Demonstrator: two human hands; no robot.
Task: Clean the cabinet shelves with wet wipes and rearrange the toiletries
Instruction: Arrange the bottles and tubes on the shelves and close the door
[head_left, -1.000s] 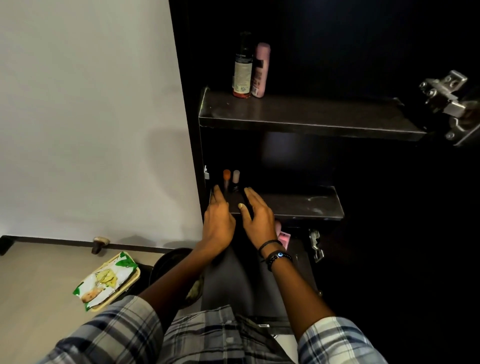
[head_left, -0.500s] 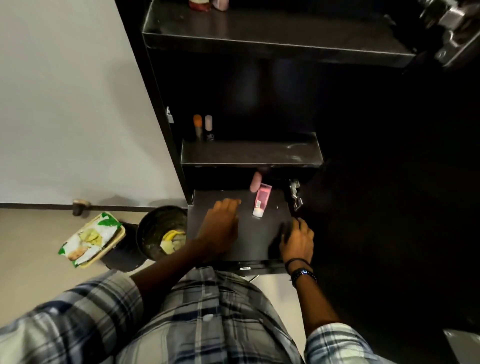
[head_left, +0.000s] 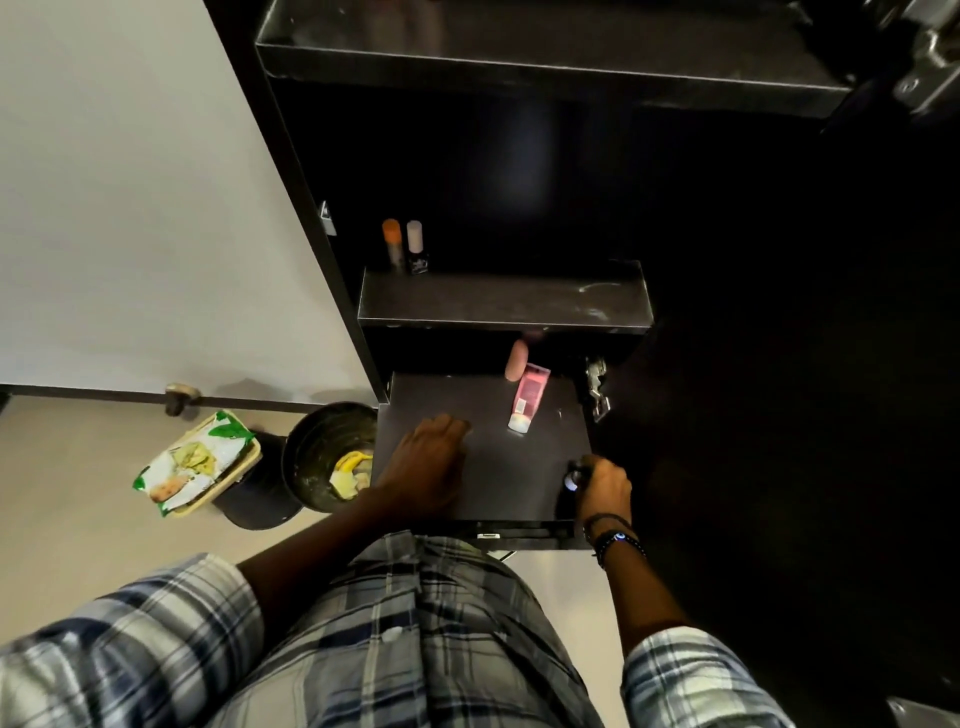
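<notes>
My left hand rests palm down on the left part of the dark bottom shelf. At the shelf's front right corner, my right hand curls its fingers round a small dark item with a pale tip; what it is cannot be made out. A pink tube lies on the same shelf further back, beside a pink rounded bottle. Two small bottles, one orange-capped and one white-capped, stand at the left of the middle shelf.
A wet wipes pack lies on a tray on the floor to the left. Beside it stands a dark bin with yellow scraps inside. A metal hinge sticks out at the shelf's right. The upper shelf overhangs.
Both hands have dropped from the middle shelf to the bottom shelf. My right hand has curled round a small dark item at the front right corner. The view has tilted downward.
</notes>
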